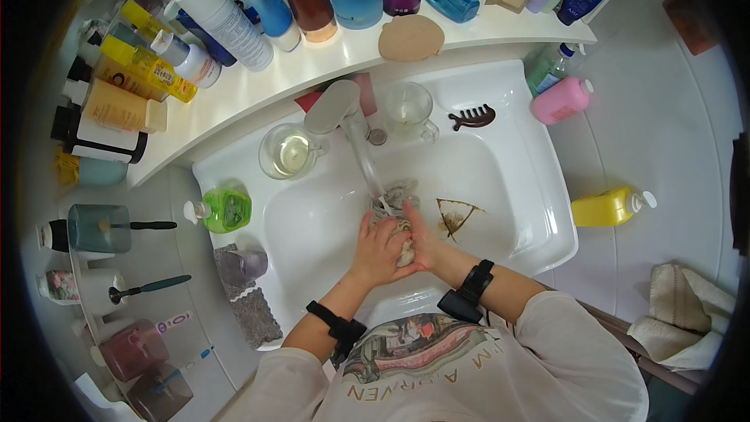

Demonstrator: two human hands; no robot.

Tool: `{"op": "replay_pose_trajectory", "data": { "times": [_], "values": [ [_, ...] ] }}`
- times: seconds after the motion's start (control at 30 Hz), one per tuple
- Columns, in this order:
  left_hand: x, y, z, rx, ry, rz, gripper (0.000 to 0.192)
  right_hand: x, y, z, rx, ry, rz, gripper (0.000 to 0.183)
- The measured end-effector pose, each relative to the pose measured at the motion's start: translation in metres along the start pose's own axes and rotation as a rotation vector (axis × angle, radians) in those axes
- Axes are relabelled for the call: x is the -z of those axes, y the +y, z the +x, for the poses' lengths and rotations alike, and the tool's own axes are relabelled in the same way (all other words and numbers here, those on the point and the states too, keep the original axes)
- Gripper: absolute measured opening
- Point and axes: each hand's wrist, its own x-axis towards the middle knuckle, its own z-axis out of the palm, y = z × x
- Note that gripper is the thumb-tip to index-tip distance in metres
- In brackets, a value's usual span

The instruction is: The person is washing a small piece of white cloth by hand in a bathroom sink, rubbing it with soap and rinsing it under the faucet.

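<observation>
Both of my hands meet over the white sink basin, around a wet, light grey cloth. My left hand lies across the top of the cloth with its fingers bent over it. From the other side, my right hand presses its palm and fingers against the same cloth. Part of the cloth hangs past my fingertips, beneath the faucet, and a stream of water falls onto it. The fingers hide much of the bunched cloth.
Two glass mugs flank the faucet, with a dark comb at the right. A green pump bottle stands on the left rim and a yellow one at the right. Above, a shelf holds several bottles. Brown residue marks the basin.
</observation>
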Motion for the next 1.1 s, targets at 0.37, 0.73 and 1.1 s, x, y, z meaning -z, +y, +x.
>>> {"op": "replay_pose_trajectory", "data": {
  "times": [0.37,0.73,1.1],
  "values": [
    [-0.035,-0.004,0.017,0.276,0.214,-0.248,0.013,0.080,0.018,0.064,0.213,0.218,0.039,0.031],
    [-0.023,0.000,-0.002,0.506,-0.009,-0.754,0.026,0.012,-0.015,-0.046,0.138,0.257,-0.820,0.063],
    [0.005,-0.019,-0.007,0.515,-0.285,-0.890,0.051,0.013,-0.012,-0.051,0.399,0.210,-1.348,0.031]
  ]
}}
